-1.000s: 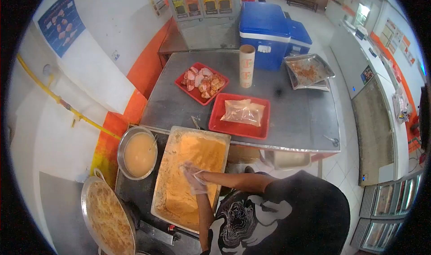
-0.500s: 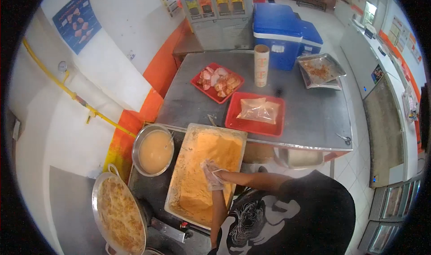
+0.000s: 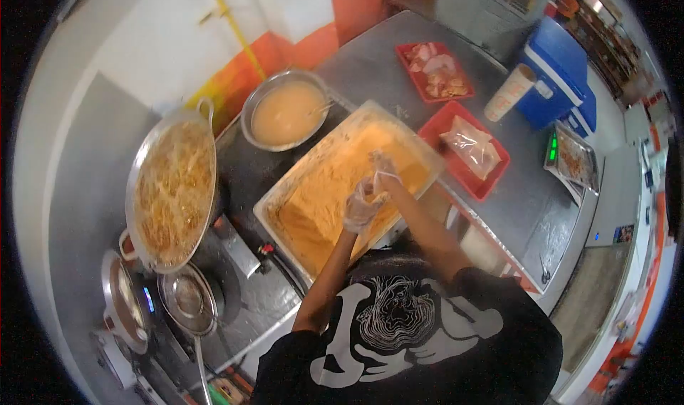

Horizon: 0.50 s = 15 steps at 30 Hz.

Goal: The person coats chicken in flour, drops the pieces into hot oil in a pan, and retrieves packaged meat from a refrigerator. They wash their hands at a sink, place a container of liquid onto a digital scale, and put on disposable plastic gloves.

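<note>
Across the upper right, a broad metal table (image 3: 524, 227). Close by, at its near left side, a big tray (image 3: 313, 156) of orange-yellow powder (image 3: 331, 177), directly under both hands. To the left, a wide pan (image 3: 151, 262) of bubbling oil. At the table's far edge, a blue cooler (image 3: 559, 56). Between pan and tray, a round basin (image 3: 249, 131) of pale batter. On the table, two red trays: the farther (image 3: 406, 63) full of meat pieces (image 3: 436, 70), the nearer (image 3: 459, 171) under a clear bag (image 3: 472, 148). Just beside them, upright, a printed roll (image 3: 509, 91). Over the powder, in clear plastic gloves, right hand (image 3: 386, 171) just ahead of left hand (image 3: 361, 209), close together; left fingers curled, right partly blurred, impossible to tell if empty or gripping. Near the table's right corner, scissors (image 3: 546, 273).
</note>
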Motion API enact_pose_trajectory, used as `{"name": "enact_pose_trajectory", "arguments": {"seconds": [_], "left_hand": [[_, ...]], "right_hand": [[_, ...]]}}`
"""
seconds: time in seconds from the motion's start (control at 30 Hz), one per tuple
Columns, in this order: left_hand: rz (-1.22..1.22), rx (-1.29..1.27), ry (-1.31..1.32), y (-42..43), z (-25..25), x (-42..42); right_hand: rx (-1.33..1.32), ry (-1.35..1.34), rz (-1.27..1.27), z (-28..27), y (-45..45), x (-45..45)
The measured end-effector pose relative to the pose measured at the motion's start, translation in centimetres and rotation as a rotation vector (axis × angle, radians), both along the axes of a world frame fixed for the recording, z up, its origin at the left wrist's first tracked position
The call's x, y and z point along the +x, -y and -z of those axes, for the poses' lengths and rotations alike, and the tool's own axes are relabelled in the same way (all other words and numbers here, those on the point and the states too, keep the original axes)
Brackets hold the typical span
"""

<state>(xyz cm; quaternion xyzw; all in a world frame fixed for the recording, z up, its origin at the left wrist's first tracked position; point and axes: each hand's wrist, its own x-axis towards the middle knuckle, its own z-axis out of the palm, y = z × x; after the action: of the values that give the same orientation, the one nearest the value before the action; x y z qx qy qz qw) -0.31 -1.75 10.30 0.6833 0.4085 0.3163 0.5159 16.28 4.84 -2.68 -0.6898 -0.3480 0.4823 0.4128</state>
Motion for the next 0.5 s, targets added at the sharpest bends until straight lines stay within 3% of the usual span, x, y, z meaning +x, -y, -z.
{"name": "enact_pose_trajectory", "arguments": {"seconds": [0.03,0.13,0.23,0.3,0.33,0.43,0.5], "left_hand": [[-0.052,-0.045,0.039,-0.1,0.6,0.1],[-0.124,-0.053,-0.327,-1.4,0.9,-0.5],[-0.345,0.21,-0.324,-1.4,3.8,-0.8],[-0.259,0.071,-0.212,-1.3,3.2,-0.7],[-0.214,0.0,-0.153,-1.0,3.0,-0.4],[-0.304,0.321,-0.009,-1.3,3.7,0.3],[-0.352,0.248,-0.029,-3.9,12.4,2.7]], "right_hand": [[0.008,-0.135,0.042,-1.6,0.2,-0.7],[0.002,-0.2,0.051,-6.7,1.9,-3.0],[-0.013,-0.094,0.025,-6.2,1.4,-4.0],[0.047,0.089,-0.011,-7.6,1.9,-4.7],[0.072,0.097,-0.02,-7.6,2.0,-4.5],[0.141,-0.055,-0.036,-5.0,1.1,-3.9],[0.112,0.294,-0.214,-8.3,1.7,-5.5]]}}
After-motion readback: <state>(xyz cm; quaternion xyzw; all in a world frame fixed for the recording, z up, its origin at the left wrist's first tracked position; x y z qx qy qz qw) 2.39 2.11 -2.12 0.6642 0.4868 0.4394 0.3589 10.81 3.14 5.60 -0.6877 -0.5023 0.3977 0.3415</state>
